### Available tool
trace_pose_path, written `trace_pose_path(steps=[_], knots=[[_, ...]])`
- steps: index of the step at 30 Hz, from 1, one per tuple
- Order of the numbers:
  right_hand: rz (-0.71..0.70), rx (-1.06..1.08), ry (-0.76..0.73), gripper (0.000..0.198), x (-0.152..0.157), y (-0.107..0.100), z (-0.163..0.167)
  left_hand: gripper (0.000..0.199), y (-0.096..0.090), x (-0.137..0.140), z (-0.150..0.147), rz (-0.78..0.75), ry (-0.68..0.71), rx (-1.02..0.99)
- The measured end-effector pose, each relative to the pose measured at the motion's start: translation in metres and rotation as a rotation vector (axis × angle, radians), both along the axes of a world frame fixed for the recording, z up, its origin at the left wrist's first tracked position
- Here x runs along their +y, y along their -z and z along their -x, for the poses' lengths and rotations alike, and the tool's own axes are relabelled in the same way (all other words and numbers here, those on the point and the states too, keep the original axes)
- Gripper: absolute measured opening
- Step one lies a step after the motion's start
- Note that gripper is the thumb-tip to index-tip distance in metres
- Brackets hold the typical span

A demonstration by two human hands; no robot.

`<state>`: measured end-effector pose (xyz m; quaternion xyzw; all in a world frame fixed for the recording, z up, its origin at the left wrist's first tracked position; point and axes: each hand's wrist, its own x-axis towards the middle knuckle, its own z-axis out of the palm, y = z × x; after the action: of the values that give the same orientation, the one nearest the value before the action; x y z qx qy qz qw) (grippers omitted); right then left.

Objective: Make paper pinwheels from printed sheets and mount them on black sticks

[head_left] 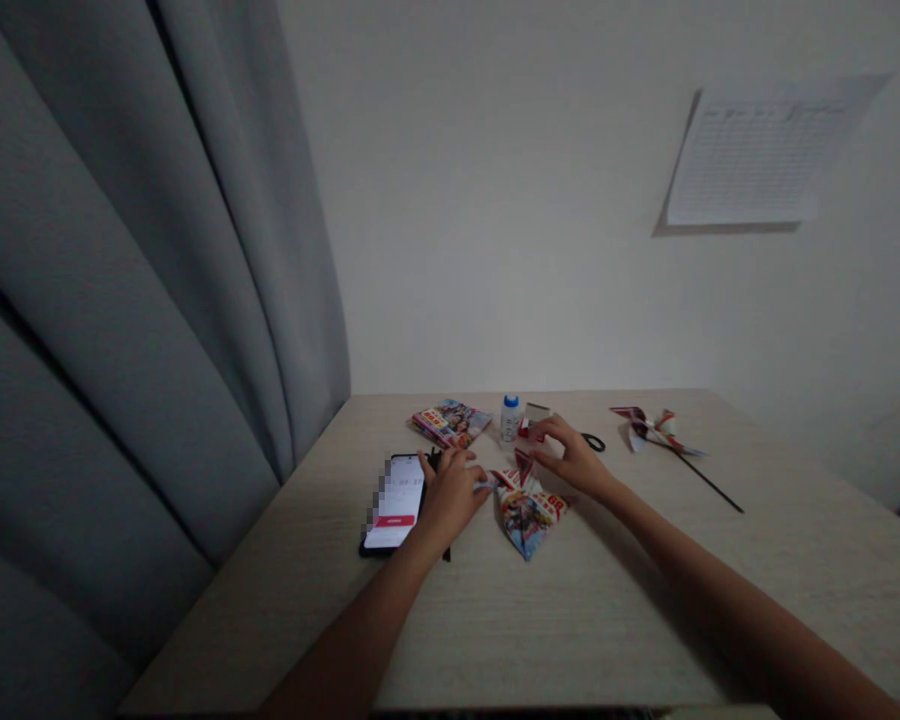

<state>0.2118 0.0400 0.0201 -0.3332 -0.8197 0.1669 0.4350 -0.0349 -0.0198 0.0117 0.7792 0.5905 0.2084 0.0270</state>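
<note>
A partly folded paper pinwheel (529, 522), printed in colour, lies on the table between my hands with several of its points raised. My left hand (454, 490) is at its left side, the fingertips closed on a pale tip of the paper. Above the pinwheel's upper right side hovers my right hand (574, 462), thumb and forefinger curved and apart near a raised point. Nothing shows between those fingers. Partly under my left hand lies a thin dark stick (447, 553), mostly hidden by it.
Left of my hands lies a lit phone (394, 505). Behind are a stack of printed paper (451, 422), a small blue-capped bottle (510, 418) and scissors with a black handle (594, 441). A pinwheel on a stick (656, 430) lies right. A curtain (195, 250) hangs at left.
</note>
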Motion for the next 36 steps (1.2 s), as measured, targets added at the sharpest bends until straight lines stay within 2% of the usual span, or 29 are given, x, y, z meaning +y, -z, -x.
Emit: trace_pose_path(steps=[3, 5, 8, 13, 20, 32, 36], knots=[[-0.014, -0.195, -0.141, 0.011, -0.023, -0.009, -0.011, 0.008, -0.002, -0.001, -0.002, -0.012, 0.003, -0.006], [0.0, -0.289, -0.181, 0.012, -0.036, -0.011, -0.013, 0.007, -0.003, -0.002, -0.004, -0.017, 0.0, -0.009], [0.041, -0.377, -0.215, 0.008, -0.053, -0.012, -0.012, 0.006, -0.003, -0.002, -0.005, -0.025, 0.002, -0.008], [0.006, -0.497, -0.252, 0.009, -0.065, -0.014, -0.007, 0.008, -0.003, -0.004, -0.006, -0.023, 0.007, -0.03], [-0.079, -0.564, -0.217, 0.017, -0.069, -0.014, -0.007, 0.014, -0.01, -0.007, -0.008, -0.006, -0.004, -0.073], [-0.098, -0.555, -0.188, 0.023, -0.07, -0.008, -0.004, 0.013, -0.01, -0.01, -0.011, 0.011, 0.057, -0.112], [-0.101, -0.494, -0.151, 0.036, -0.073, -0.008, -0.003, 0.018, -0.012, -0.013, -0.013, 0.014, 0.094, -0.113]])
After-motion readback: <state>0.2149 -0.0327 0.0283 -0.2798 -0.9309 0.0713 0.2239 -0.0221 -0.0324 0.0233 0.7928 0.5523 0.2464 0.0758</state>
